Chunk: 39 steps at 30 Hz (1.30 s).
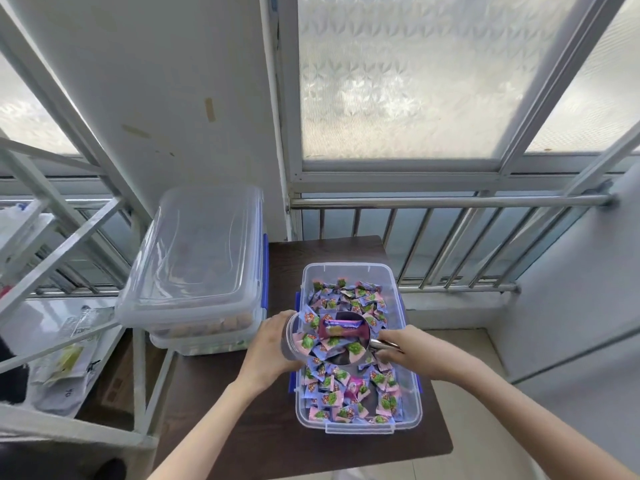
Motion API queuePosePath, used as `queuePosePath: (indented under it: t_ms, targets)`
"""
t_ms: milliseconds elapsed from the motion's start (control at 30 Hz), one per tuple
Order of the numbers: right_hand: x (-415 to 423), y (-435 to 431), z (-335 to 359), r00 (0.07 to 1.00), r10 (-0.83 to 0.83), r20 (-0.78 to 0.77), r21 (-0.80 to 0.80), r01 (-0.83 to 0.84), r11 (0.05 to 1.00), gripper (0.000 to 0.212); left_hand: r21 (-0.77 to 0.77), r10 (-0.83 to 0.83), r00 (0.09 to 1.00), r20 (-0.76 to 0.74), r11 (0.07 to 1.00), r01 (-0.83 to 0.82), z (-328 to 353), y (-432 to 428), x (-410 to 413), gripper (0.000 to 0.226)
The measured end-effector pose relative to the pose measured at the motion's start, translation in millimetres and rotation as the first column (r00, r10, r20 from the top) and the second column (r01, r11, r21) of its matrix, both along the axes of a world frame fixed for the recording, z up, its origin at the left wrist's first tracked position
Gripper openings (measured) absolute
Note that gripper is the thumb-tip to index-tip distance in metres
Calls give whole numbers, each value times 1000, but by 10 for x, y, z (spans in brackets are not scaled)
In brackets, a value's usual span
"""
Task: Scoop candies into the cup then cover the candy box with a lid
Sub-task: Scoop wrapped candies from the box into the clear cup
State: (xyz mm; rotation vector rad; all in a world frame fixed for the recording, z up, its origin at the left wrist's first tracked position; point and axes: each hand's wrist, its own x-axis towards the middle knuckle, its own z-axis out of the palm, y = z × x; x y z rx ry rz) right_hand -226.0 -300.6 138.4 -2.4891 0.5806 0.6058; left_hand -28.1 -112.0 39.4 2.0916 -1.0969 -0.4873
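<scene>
Right hand (391,348) fingers clenched on metal scoop (341,336) handle; left hand (273,344) wrapped around clear cup (294,337), tilted, touching the scoop's lip. Scooping step, apparently mid-pour: next calls for tipping further so wrappers slide in. Just under both: open candy box (408,407), clear-walled, full of blue-pink wrapped candies (332,393). Lid not identified.

No readable text anywhere: print on the candy wrappers (349,386) and on the bags (69,362) on the left shelf too blurred to make out.
</scene>
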Motion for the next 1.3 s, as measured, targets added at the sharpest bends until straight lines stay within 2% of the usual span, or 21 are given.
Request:
queuePosePath:
  t_ms: [133, 333, 633, 900, 1133, 1300]
  targets:
    - [163, 4, 244, 996, 46, -83, -85, -53, 995, 15, -17, 15, 1000, -12, 1000, -15, -60, 27, -8, 81]
    - [340, 50, 405, 982, 170, -87, -269, -187, 945, 25, -89, 55, 994, -97, 994, -64, 0, 24, 24, 74]
    - [335, -45, 455, 981, 183, -67, -295, -194, 936, 25, -87, 62, 986, -156, 993, -77, -56, 56, 22, 76]
    - [543, 91, 507, 950, 309, -43, -387, -301, 871, 27, -133, 93, 981, -170, 984, -116, -43, 77, 19, 77]
    - [413, -45, 516, 955, 295, -9, -426, -270, 863, 27, -116, 170, 969, -178, 974, -192, -151, 173, 19, 76]
    - [258, -175, 423, 991, 123, -48, -332, -132, 934, 28, -74, 202, 961, -188, 973, -219, -194, 188, 25, 75]
